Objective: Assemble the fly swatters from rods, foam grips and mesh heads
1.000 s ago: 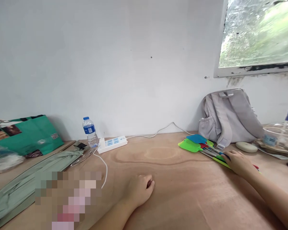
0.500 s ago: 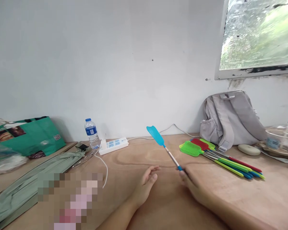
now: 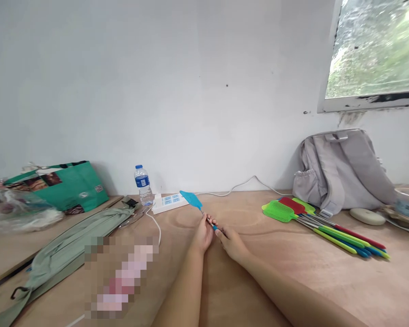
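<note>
A blue fly swatter (image 3: 192,200) is held between both hands over the middle of the wooden table, its head pointing up and to the left. My left hand (image 3: 203,232) has its fingers wrapped round the metal shaft below the head. On the blue handle, my right hand (image 3: 232,243) is closed, with the thumb lying along it. The lower end of the handle is hidden inside the right hand. To the right lies a pile of other fly swatters (image 3: 279,211) with green, red and blue parts.
A white power strip (image 3: 168,203) and a water bottle (image 3: 142,184) stand near the wall. At left are a green bag (image 3: 82,184) and a grey-green cloth item (image 3: 78,247). A grey backpack (image 3: 344,172) leans at right, beside a pale rounded case (image 3: 367,216). One patch of table is pixelated.
My left hand, open and apart before, now grips the shaft. My right hand has brought the swatter left and lower. The view has turned slightly left.
</note>
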A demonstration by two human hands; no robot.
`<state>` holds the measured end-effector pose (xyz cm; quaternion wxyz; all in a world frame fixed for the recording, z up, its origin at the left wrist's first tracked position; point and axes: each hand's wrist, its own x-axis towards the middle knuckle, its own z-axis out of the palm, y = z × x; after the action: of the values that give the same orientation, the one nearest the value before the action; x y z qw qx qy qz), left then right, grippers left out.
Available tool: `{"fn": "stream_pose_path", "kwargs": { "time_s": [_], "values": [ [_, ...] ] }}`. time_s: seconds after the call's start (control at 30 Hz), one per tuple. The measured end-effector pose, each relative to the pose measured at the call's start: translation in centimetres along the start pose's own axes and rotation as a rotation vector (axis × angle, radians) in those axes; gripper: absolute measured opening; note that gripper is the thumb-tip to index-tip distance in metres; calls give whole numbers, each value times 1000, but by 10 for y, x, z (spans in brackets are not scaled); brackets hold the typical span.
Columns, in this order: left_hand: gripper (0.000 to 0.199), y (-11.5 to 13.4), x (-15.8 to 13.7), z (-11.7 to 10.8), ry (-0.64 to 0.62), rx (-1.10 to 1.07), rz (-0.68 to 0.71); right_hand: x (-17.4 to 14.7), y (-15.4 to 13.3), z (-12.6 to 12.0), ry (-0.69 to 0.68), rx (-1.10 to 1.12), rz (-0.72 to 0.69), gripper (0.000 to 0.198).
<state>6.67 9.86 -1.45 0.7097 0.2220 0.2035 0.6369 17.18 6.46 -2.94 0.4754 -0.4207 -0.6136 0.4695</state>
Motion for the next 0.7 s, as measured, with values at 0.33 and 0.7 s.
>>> {"fn": "stream_pose_path", "kwargs": {
  "time_s": [0.33, 0.7],
  "values": [
    [42, 3, 12, 1, 56, -128, 77, 4, -11, 8, -250, 203, 259, 37],
    [26, 1, 25, -13, 170, -77, 66, 1, -18, 13, -327, 9, 266, 37]
  ]
}}
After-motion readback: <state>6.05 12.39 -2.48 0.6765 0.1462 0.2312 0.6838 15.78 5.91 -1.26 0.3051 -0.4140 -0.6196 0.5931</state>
